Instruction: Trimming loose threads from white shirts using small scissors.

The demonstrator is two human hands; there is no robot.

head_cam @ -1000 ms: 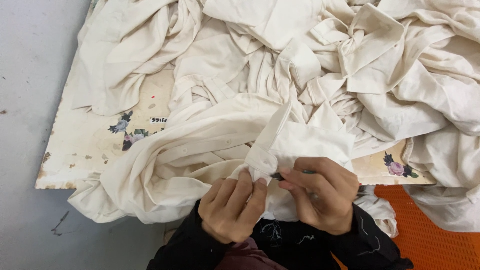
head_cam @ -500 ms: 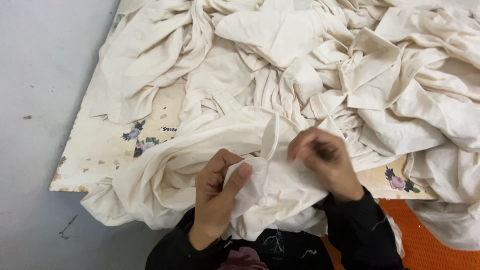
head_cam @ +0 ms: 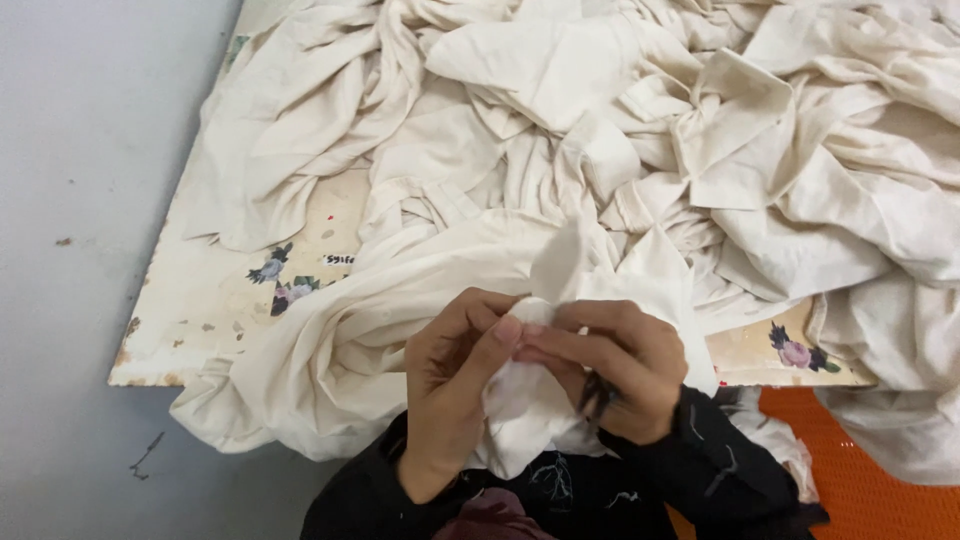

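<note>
This looks like a small sewing or garment workshop: a heap of cream cloth pieces [head_cam: 640,150] covers a worn flower-printed board [head_cam: 215,310] (its edges chipped) set above a plain grey floor [head_cam: 70,200].

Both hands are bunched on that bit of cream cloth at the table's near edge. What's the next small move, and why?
Probably spread the hands apart to open the fold. The left hand and right hand pinch the same cream cloth piece fingertip to fingertip, so it is crumpled between them and its surface is hidden. The pile of cloth lies behind.
</note>
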